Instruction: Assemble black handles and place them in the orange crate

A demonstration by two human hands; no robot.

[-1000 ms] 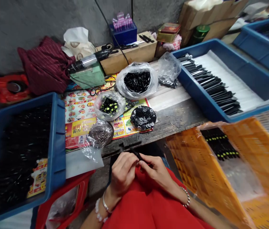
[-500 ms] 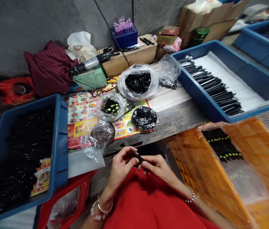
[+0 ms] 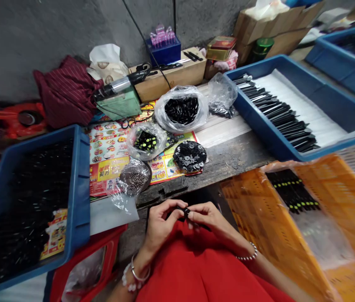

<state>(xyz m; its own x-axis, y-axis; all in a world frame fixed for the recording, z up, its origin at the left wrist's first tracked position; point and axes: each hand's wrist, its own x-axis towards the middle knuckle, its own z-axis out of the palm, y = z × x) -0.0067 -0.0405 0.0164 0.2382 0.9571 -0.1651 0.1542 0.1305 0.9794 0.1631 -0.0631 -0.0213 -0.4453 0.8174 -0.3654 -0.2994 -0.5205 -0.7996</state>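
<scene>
Over my red-clad lap, my left hand (image 3: 164, 220) and my right hand (image 3: 208, 216) meet with fingertips pinched on one small black part (image 3: 186, 212); its exact kind is mostly hidden by the fingers. On the bench just beyond lie a clear bag of small metal pieces (image 3: 136, 178) and a round dish of flat black pieces (image 3: 190, 156). Behind them stand a bag of black parts with yellow-green dots (image 3: 146, 141) and a larger bag of shiny black parts (image 3: 182, 110).
A blue bin of black pieces (image 3: 29, 197) fills the left. To the right, a blue tray (image 3: 331, 90) holds a row of long black clips, above an orange crate (image 3: 259, 201) with yellow-dotted black items. An electric screwdriver (image 3: 122, 84) rests on a green box at the back.
The small black part has been turned between my fingertips, from lying lengthwise to more end-on. Both hands stay together over my lap, and the view shifts slightly.
</scene>
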